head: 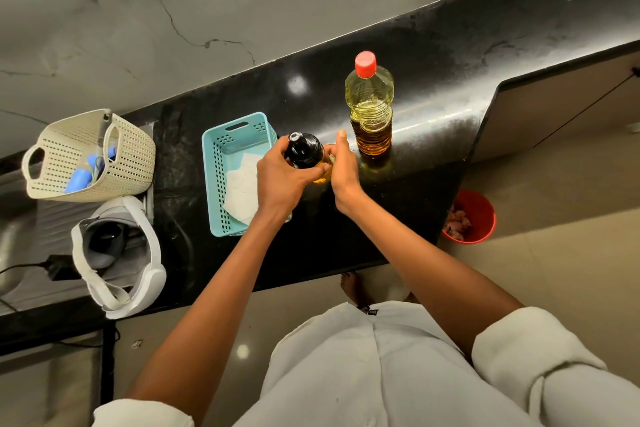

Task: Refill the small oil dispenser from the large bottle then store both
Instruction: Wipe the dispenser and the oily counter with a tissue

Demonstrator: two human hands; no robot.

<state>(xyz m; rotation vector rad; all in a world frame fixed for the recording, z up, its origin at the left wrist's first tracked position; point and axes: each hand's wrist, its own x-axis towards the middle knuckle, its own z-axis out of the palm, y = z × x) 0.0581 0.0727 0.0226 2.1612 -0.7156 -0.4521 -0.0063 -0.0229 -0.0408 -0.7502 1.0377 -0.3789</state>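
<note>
The small oil dispenser (304,150) has a black top and a little yellow oil showing low down. It stands on the black counter (433,55) between my hands. My left hand (282,180) grips it from the left, fingers curled round its black top. My right hand (343,163) holds its right side, thumb raised. The large oil bottle (370,107) with a red cap stands upright just right of my right hand, capped and partly full of yellow oil.
A teal plastic basket (216,163) with white paper in it sits left of the dispenser. Further left are a beige perforated basket (131,156) and a white headset (149,274). A red bin (485,215) stands on the floor past the counter's right end.
</note>
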